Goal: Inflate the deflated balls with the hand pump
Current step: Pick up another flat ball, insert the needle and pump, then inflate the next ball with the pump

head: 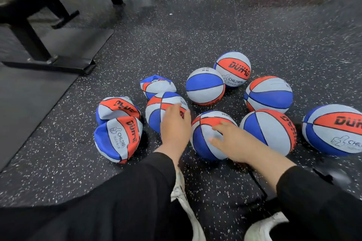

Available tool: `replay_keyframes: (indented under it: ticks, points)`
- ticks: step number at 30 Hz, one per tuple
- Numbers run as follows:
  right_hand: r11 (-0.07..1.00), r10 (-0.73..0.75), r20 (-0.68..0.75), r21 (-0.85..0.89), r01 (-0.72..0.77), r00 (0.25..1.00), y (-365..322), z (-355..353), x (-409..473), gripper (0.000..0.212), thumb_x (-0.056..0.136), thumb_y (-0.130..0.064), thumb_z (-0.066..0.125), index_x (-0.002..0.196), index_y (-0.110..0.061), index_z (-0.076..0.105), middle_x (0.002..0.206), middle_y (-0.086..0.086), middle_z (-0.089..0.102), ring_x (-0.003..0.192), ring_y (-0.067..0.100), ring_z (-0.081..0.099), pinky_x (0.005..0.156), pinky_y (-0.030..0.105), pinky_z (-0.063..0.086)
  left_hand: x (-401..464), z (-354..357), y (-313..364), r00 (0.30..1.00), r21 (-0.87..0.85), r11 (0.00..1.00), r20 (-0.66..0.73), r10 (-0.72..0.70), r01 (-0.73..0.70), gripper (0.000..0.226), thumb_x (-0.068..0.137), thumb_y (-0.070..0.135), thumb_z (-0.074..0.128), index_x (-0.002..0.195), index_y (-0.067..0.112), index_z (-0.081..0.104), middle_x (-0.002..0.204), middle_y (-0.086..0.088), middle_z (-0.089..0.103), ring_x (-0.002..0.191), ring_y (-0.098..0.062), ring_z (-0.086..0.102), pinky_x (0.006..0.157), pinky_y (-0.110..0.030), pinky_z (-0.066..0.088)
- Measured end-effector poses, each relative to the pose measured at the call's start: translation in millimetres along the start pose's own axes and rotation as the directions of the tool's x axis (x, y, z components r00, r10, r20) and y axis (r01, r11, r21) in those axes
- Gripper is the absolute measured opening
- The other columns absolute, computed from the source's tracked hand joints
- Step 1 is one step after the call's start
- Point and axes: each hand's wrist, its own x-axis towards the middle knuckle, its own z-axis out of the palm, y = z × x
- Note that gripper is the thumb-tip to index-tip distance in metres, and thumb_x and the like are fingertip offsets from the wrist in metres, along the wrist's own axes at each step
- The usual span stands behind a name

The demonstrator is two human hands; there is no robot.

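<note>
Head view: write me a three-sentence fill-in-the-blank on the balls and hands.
1. The left hand reaches over a ball, and the right hand rests on a round ____.
2. The crumpled balls lie to the person's ____.
3. The balls lie on a speckled ____.

Missing words: ball; left; floor

Six round balls (205, 85), three deflated balls (118, 140).

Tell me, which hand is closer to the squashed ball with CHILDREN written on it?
Left. The left hand reaches over a round ball just right of the squashed ball, a small gap away. The right hand is farther right, over another round ball.
</note>
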Motion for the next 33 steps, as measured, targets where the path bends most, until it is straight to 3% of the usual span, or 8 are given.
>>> replay_keyframes:
  ticks: [2, 4, 6, 9, 14, 21, 26, 33]
  points:
    - [0.997, 0.015, 0.033, -0.070, -0.013, 0.999, -3, -5, 8, 0.062, 0.102, -0.049, 0.044, 0.155, -0.021, 0.032, 0.167, 0.002, 0.011, 0.151, 0.024, 0.024, 0.119, 0.040, 0.028, 32, -19, -3, 0.988, 0.154, 0.986, -0.153, -0.033, 0.057, 0.053, 0.099, 0.040, 0.059, 0.146, 0.018, 0.048, 0.145, -0.009, 0.049, 0.130, -0.032, 0.048, 0.102, -0.045, 0.041]
    - [0.994, 0.032, 0.035, -0.106, -0.029, 0.999, -4, -7, 16, 0.062, 0.102, -0.049, 0.044, 0.155, -0.021, 0.032, 0.167, 0.000, 0.010, 0.148, 0.027, 0.028, 0.116, 0.044, 0.033, 65, -36, -15, 0.983, 0.215, 0.967, -0.147, -0.109, 0.139, 0.071, 0.094, 0.049, 0.063, 0.154, 0.020, 0.036, 0.156, -0.012, 0.036, 0.139, -0.035, 0.040, 0.107, -0.052, 0.039]
    - [0.992, 0.053, 0.013, -0.114, -0.051, 0.999, -1, -7, 24, 0.062, 0.101, -0.050, 0.044, 0.156, -0.023, 0.030, 0.168, -0.001, 0.007, 0.148, 0.027, 0.029, 0.115, 0.046, 0.034, 93, -45, -32, 0.971, 0.155, 0.960, 0.017, -0.240, 0.234, 0.093, 0.087, 0.061, 0.066, 0.160, 0.022, 0.023, 0.162, -0.016, 0.026, 0.147, -0.036, 0.030, 0.115, -0.054, 0.033]
    - [0.983, 0.079, -0.028, -0.162, -0.083, 0.996, 4, -5, 35, 0.064, 0.099, -0.053, 0.043, 0.155, -0.024, 0.029, 0.168, 0.000, 0.008, 0.147, 0.028, 0.030, 0.111, 0.052, 0.039, 104, -46, -48, 0.880, -0.069, 0.927, 0.347, -0.324, 0.368, 0.125, 0.063, 0.072, 0.077, 0.162, 0.025, 0.017, 0.160, -0.012, 0.036, 0.143, -0.033, 0.041, 0.116, -0.049, 0.037]
    - [0.960, 0.183, -0.102, -0.197, -0.201, 0.978, 8, -12, 44, 0.070, 0.095, -0.058, 0.047, 0.152, -0.022, 0.029, 0.163, 0.001, 0.020, 0.140, 0.031, 0.036, 0.103, 0.054, 0.044, 84, -20, -52, 0.923, 0.099, 0.974, 0.313, -0.225, 0.204, 0.112, 0.076, 0.055, 0.084, 0.161, 0.021, 0.021, 0.156, -0.014, 0.021, 0.144, -0.036, 0.034, 0.118, -0.043, 0.031]
    - [0.963, 0.059, -0.244, -0.243, -0.120, 0.968, -1, -13, 38, 0.056, 0.093, -0.044, 0.064, 0.139, -0.019, 0.043, 0.131, 0.009, 0.041, 0.117, 0.031, 0.049, 0.091, 0.046, 0.051, 88, -12, -64, 0.868, -0.143, 0.898, 0.358, -0.345, 0.416, 0.120, 0.072, 0.053, 0.088, 0.161, 0.027, 0.013, 0.161, -0.013, 0.028, 0.144, -0.035, 0.037, 0.116, -0.048, 0.037]
    - [0.944, -0.008, -0.158, -0.328, -0.045, 0.987, -6, -7, 40, 0.052, 0.096, -0.052, 0.056, 0.131, -0.014, 0.052, 0.134, 0.008, 0.037, 0.118, 0.030, 0.048, 0.095, 0.045, 0.049, 87, -7, -62, 0.879, -0.151, 0.908, 0.353, -0.319, 0.390, 0.121, 0.076, 0.044, 0.089, 0.163, 0.028, 0.006, 0.163, -0.013, 0.019, 0.146, -0.037, 0.032, 0.113, -0.048, 0.037]
    - [0.941, 0.028, -0.193, -0.325, -0.091, 0.981, -6, -19, 58, 0.049, 0.099, -0.051, 0.048, 0.130, -0.014, 0.055, 0.128, 0.008, 0.040, 0.114, 0.030, 0.050, 0.094, 0.043, 0.049, 96, 3, -66, 0.832, -0.193, 0.831, 0.329, -0.446, 0.522, 0.130, 0.058, 0.064, 0.089, 0.158, 0.021, 0.019, 0.157, -0.010, 0.026, 0.138, -0.037, 0.043, 0.110, -0.048, 0.043]
